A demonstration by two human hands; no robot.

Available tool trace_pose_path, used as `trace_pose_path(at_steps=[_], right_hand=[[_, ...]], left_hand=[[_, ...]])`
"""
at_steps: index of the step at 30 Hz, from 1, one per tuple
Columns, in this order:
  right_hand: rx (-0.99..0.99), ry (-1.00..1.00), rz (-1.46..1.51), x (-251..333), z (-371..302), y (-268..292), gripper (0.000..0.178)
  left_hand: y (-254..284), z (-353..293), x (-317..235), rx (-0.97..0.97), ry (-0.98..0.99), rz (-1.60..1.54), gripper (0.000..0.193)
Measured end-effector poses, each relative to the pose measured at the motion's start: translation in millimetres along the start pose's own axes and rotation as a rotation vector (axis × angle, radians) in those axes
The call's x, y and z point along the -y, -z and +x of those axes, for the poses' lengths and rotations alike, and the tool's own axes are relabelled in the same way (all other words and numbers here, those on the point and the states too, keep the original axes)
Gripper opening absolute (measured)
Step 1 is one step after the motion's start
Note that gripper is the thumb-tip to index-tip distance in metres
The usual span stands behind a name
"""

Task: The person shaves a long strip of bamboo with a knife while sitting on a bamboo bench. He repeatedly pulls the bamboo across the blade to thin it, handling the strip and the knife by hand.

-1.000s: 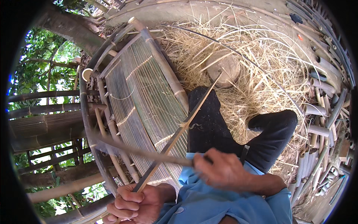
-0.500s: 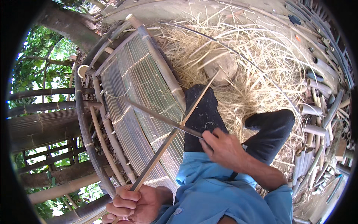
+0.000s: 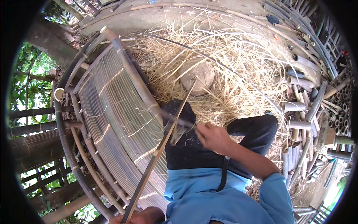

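A long, narrow bamboo strip [image 3: 151,164] slants from the lower edge up over my dark-trousered leg, its far tip near a round wooden block [image 3: 197,76]. My left hand [image 3: 143,215] is closed round its near end, partly cut off by the lower edge. My right hand [image 3: 215,138] grips a knife [image 3: 184,123], smeared by motion, which lies across the strip above my knee. A pale curled shaving [image 3: 176,137] shows beside the strip, just below the blade.
To the left stands a slatted bamboo bench [image 3: 112,93] with a thick pole frame. Pale shavings [image 3: 238,89] heap around the block, with a long dark strip [image 3: 220,64] across them. Stacked bamboo tubes [image 3: 298,106] line the right side.
My right hand and the knife have moved up along the strip toward its far end. The left hand sits lower in view, still on the strip. The whole view has shifted.
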State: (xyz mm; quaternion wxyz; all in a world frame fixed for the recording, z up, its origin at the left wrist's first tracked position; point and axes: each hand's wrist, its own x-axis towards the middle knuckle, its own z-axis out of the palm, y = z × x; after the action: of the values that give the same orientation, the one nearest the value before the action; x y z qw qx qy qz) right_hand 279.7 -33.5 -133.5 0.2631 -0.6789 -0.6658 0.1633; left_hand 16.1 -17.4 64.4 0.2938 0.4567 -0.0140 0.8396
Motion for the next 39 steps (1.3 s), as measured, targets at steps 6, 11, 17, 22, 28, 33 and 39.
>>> trace_pose_path(at_steps=[6, 11, 17, 22, 28, 33, 39], right_hand=[[0.1, -0.529, -0.088, -180, 29, -56, 0.023], [0.093, -0.488, -0.054, -129, 42, -26, 0.026], [-0.055, -0.087, 0.106, 35, 5, 40, 0.026], [-0.047, 0.217, -0.046, 138, -44, 73, 0.024], [-0.095, 0.103, 0.095, 103, -26, 45, 0.02], [-0.051, 0.247, 0.041, 122, -48, 53, 0.022], [0.011, -0.097, 0.01, 68, -21, 37, 0.018]], left_hand=[[1, 4, 1, -0.069, 0.046, 0.006, 0.038], [-9, 0, 11, -0.056, -0.074, 0.22, 0.051], [-13, -6, 3, 0.161, -0.08, 0.021, 0.051], [-27, -10, -4, 0.121, -0.08, 0.181, 0.049], [-46, -15, -4, 0.01, -0.086, 0.218, 0.042], [-33, -14, -5, -0.022, -0.103, 0.242, 0.042], [-31, -11, -6, -0.026, -0.122, 0.312, 0.042]])
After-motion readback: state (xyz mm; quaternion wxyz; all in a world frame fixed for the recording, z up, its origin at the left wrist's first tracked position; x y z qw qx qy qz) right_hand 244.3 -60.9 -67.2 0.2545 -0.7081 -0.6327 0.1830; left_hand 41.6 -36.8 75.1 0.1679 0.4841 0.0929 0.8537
